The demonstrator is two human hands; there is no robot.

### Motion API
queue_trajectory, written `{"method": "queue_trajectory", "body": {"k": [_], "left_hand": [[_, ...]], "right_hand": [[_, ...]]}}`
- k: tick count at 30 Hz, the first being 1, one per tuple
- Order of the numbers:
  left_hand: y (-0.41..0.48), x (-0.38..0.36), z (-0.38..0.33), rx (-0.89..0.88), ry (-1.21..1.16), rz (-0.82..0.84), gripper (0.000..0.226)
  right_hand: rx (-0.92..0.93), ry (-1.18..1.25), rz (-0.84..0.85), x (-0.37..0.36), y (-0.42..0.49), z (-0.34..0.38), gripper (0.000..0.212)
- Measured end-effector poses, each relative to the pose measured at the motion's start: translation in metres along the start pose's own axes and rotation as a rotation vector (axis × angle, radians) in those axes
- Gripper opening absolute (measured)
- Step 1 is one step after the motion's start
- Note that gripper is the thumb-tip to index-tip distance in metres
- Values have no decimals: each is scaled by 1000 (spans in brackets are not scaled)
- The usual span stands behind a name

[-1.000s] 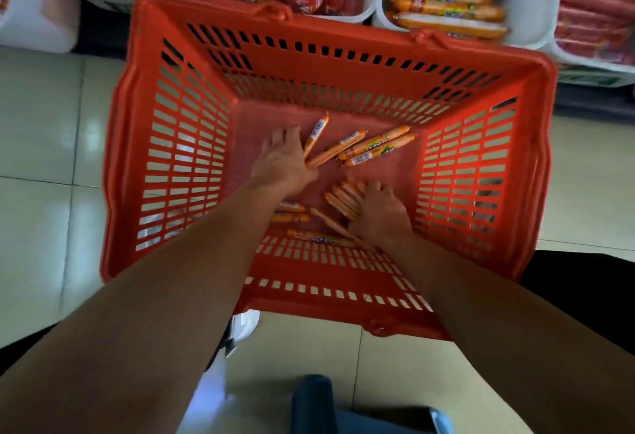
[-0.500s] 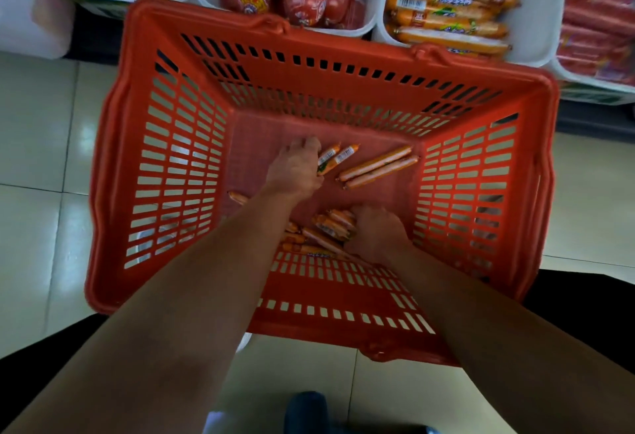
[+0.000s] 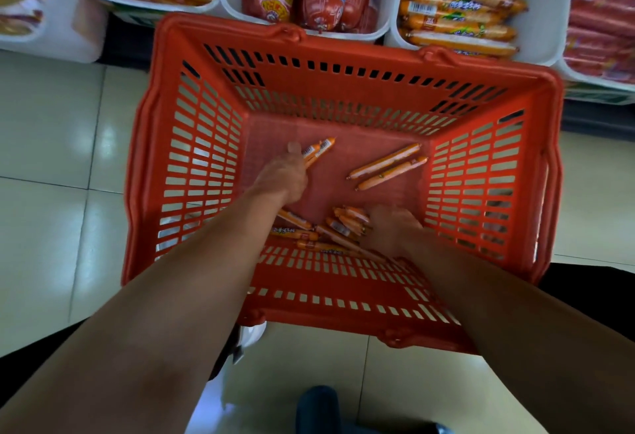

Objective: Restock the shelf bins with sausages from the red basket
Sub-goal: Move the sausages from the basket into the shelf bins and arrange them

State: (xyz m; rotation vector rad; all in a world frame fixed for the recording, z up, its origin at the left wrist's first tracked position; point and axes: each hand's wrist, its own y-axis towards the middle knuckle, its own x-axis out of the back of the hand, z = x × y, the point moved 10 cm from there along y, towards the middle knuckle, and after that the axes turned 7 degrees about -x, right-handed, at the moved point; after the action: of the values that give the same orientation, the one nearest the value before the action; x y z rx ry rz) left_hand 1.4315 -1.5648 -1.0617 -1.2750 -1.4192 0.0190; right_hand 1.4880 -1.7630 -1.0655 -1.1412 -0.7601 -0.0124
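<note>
L hand (image 3: 285,175) now grips 2 thin sausages (image 3: 318,150) it only reached for 1 sec ago; R hand (image 3: 391,227) grips a bunch (image 3: 347,220). Prob. ready for the shelf bins (image 3: 541,4).

Head camera looks steeply down, close over the red basket (image 3: 213,172).

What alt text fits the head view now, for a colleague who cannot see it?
Both hands reach into a red basket: the left hand grips two thin orange sausages, the right hand a small bundle of them. Two loose sausages lie on the basket floor; white shelf bins stocked with sausages stand beyond.
</note>
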Motion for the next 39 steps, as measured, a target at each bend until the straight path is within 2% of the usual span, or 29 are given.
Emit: {"method": "queue_trajectory", "body": {"k": [4, 7, 13, 18, 24, 31, 37, 39], "left_hand": [[-19, 11, 2, 20, 41, 48, 47], [-39, 31, 1, 20, 36, 70, 49], [-97, 99, -31, -56, 137, 113, 44], [-148, 176, -75, -196, 233, 3, 38], [-187, 256, -131, -352, 289, -133, 31], [-159, 267, -129, -306, 170, -156, 42], [-112, 267, -120, -279, 147, -119, 30], [-101, 267, -115, -267, 104, -120, 28]], "right_hand": [[-5, 31, 35, 15, -7, 1, 54], [3, 95, 30, 40, -20, 9, 55], [104, -77, 7, 118, -74, 44, 32], [212, -214, -98, 214, -146, 71, 28], [191, -296, -307, 323, -204, 62, 32], [176, -265, -348, 365, -157, 30, 34], [120, -299, -301, 371, -78, 24, 30], [126, -271, -295, 369, -55, 24, 43]]}}
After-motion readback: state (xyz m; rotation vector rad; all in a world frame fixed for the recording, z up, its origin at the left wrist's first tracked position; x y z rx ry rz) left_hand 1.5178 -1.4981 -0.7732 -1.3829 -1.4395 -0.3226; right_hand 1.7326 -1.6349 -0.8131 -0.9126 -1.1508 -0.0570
